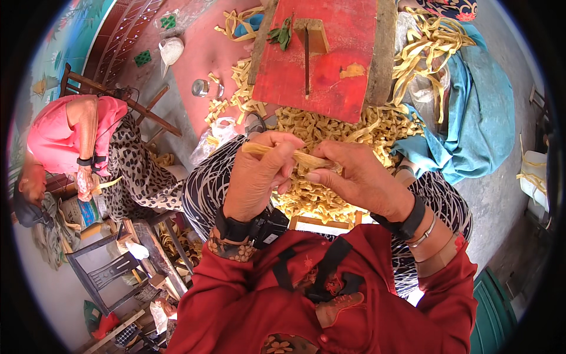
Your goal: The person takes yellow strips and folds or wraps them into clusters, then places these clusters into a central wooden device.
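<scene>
My left hand (259, 171) and my right hand (365, 180) are raised close together above my lap. Stretched between them is a pale yellow, fibrous strip (308, 158). Curled fingers of the left hand grip one end, which pokes out past the knuckles. Thumb and fingers of the right hand pinch the other end. Beneath lies a broad heap of short yellow pieces (318, 197), partly hidden by my hands. Whether the strip is knotted I cannot make out.
A red board (330, 71) with wooden edges carries an upright wooden block (311, 36) and green leaves (281, 34). Long yellow strips (433, 44) lie by a blue cloth (471, 112) at right. At left a seated person in pink (76, 127) holds a strip.
</scene>
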Tool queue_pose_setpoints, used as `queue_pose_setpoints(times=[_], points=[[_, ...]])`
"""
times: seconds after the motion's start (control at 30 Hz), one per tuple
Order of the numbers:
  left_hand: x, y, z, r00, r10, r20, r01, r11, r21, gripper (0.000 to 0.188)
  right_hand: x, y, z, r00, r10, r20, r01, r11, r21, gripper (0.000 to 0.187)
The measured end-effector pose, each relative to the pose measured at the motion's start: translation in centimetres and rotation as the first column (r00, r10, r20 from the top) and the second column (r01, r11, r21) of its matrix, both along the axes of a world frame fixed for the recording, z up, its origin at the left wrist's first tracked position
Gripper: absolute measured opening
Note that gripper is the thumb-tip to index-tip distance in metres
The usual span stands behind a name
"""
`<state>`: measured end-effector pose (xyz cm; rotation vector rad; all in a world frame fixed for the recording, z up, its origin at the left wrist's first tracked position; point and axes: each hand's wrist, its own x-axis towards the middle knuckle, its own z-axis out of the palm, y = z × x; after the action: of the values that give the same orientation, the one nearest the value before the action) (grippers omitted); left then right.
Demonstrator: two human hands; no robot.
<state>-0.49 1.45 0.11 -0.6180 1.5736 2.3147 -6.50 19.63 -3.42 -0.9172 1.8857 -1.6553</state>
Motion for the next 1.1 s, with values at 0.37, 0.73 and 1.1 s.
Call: queue_pose_setpoints(times=[0.37, 0.73, 1.1], points=[[0.0, -2.2, 0.0, 0.954, 0.254, -0.157, -0.232, 0.962, 0.146, 0.008, -1.6, 1.1, 1.7, 0.998, 0.033, -0.050, -0.030, 0.998, 0.062, 0.032], [-8.3, -1.4, 1.2, 0.932, 0.130, -0.337, -0.167, 0.983, -0.081, 0.010, -7.2, 0.5, 3.6, 0.855, -0.270, -0.443, 0.362, 0.922, 0.138, 0.031], [-7.3, -3.4, -1.3, 0.976, 0.011, -0.215, -0.164, 0.687, -0.708, 0.017, -5.3, 0.7, 0.9, 0.860, -0.201, -0.470, 0.372, 0.877, 0.304, 0.023]])
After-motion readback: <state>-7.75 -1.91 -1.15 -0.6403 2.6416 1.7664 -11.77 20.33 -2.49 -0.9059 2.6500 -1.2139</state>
